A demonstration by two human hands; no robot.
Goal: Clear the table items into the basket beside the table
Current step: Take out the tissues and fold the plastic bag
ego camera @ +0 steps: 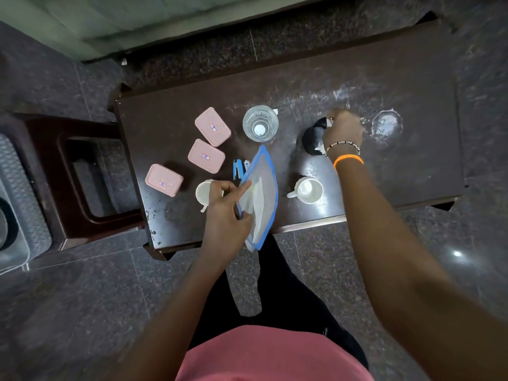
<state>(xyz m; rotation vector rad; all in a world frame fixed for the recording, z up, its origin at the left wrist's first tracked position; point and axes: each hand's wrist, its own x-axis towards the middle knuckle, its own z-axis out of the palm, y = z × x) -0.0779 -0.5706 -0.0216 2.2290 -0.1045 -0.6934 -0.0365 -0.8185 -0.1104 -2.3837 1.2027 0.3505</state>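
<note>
On the dark table [412, 78], the left hand [225, 213] pinched a blue-edged zip pouch [259, 193] at the near edge, fingers curled round its side, while the right hand [342, 130] closed its fingers on a black object [313, 136] farther right. Around them stood three pink lidded boxes [206, 155], a drinking glass [260, 122], two white cups [308, 189] and a blue stapler [238, 169]. The grey basket [16, 193] sat on the floor at far left, beyond a brown stool [55, 149].

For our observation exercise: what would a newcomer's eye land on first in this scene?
Probably the blue-edged pouch at the table's near edge, pinched by the left hand. Next, the three pink boxes on the table's left side, and the right hand gripping a dark object farther back.
</note>
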